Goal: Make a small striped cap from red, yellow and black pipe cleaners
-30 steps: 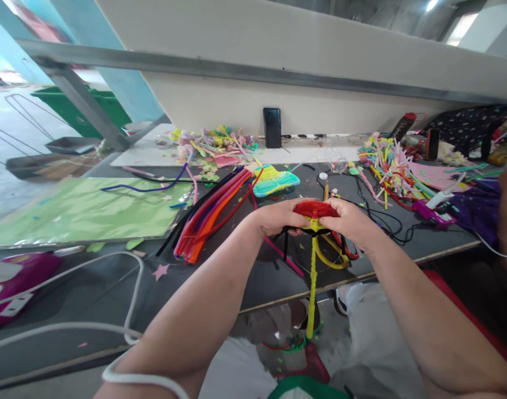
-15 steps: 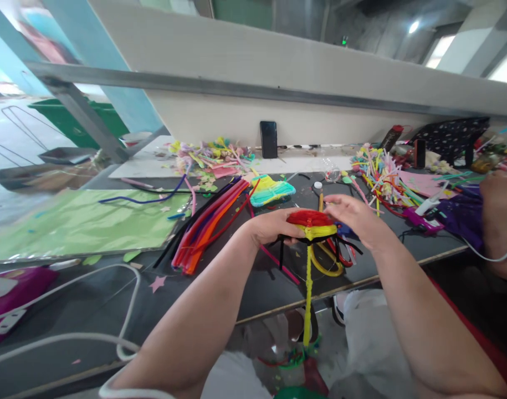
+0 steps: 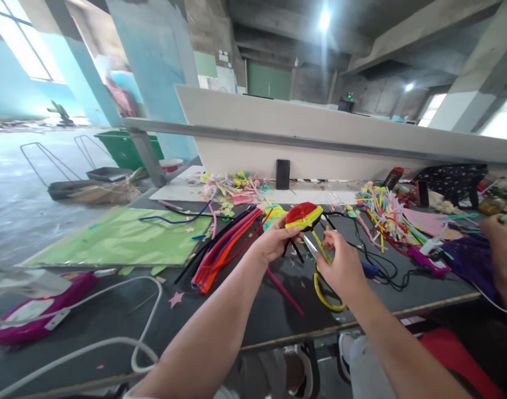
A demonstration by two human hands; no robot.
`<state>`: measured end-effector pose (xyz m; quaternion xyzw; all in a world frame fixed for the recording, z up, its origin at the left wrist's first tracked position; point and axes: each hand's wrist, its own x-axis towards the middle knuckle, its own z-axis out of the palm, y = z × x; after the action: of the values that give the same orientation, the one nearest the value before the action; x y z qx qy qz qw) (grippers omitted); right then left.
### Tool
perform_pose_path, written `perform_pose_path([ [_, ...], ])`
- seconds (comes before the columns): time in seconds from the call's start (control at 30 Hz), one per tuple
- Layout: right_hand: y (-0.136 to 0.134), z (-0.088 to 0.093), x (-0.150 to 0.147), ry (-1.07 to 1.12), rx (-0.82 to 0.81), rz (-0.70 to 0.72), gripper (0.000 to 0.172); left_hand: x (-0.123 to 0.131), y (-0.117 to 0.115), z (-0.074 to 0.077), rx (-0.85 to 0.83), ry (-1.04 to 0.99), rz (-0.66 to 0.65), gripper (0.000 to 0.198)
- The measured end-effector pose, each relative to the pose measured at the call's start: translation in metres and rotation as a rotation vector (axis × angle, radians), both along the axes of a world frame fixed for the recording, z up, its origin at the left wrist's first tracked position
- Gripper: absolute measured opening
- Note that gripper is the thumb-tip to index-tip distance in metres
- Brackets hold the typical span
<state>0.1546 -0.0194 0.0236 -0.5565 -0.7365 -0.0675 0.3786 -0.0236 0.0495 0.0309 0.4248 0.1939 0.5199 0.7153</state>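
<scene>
My left hand (image 3: 273, 243) is closed on a small piece (image 3: 303, 215) wound from red, yellow and black pipe cleaners and holds it up above the dark table (image 3: 245, 310). Black strands hang below it. My right hand (image 3: 340, 267) grips yellow-handled scissors (image 3: 324, 291), their blades pointing up toward the strands under the piece. The scissors' tips sit just below my left fingers.
A bundle of long pipe cleaners (image 3: 222, 249) lies left of my hands, beside a green sheet (image 3: 120, 238). Heaps of coloured scraps (image 3: 382, 213) lie at the right and back. A phone (image 3: 282, 173) leans on the wall. Another person's hand (image 3: 500, 233) works at far right. A white cable (image 3: 147, 310) loops near left.
My right hand let go of the piece and now holds scissors. My left hand lifted the piece higher. The long yellow strand no longer hangs down. The camera tilted up.
</scene>
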Motion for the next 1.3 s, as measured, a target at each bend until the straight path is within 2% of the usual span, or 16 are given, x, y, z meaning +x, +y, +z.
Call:
perform_pose_path([
  [0.13, 0.003, 0.002, -0.005, -0.135, 0.026, -0.119, 0.052, 0.003, -0.001, 0.0, 0.004, -0.046, 0.022, 0.041],
  [0.33, -0.001, 0.003, -0.011, -0.157, 0.059, -0.077, 0.064, 0.003, 0.0, -0.002, -0.002, -0.081, 0.029, 0.038],
  [0.43, -0.001, 0.005, -0.012, -0.163, 0.131, -0.087, 0.054, 0.001, -0.002, 0.002, 0.021, -0.087, -0.014, 0.043],
  [0.57, 0.003, 0.012, -0.003, -0.116, 0.239, -0.09, 0.042, -0.007, -0.008, 0.012, 0.119, -0.144, -0.186, 0.062],
  [0.63, 0.005, 0.018, 0.006, -0.011, 0.294, -0.066, 0.041, -0.012, -0.008, 0.015, 0.146, -0.183, -0.225, 0.064],
  [0.73, 0.005, 0.026, 0.017, 0.354, 0.282, 0.067, 0.042, -0.015, -0.001, 0.014, 0.121, -0.22, -0.145, 0.056],
  [0.87, 0.003, 0.033, 0.019, 1.072, 0.016, 0.467, 0.032, -0.011, 0.011, 0.001, 0.024, -0.197, -0.004, 0.029],
  [0.93, 0.003, 0.033, 0.016, 1.29, -0.116, 0.602, 0.028, -0.006, 0.014, -0.006, 0.018, -0.171, 0.021, 0.011],
  [1.0, 0.004, 0.031, 0.012, 1.416, -0.216, 0.644, 0.026, 0.0, 0.013, -0.011, 0.047, -0.133, 0.015, 0.005],
  [1.1, 0.008, 0.025, 0.007, 1.514, -0.308, 0.649, 0.027, 0.011, 0.008, -0.017, 0.054, -0.012, -0.04, 0.011],
  [1.2, 0.01, 0.02, 0.002, 1.53, -0.322, 0.647, 0.027, 0.022, -0.001, -0.02, 0.036, 0.076, -0.119, 0.029],
  [1.3, 0.012, 0.015, -0.002, 1.511, -0.278, 0.615, 0.024, 0.029, -0.009, -0.019, 0.057, 0.072, -0.25, 0.039],
])
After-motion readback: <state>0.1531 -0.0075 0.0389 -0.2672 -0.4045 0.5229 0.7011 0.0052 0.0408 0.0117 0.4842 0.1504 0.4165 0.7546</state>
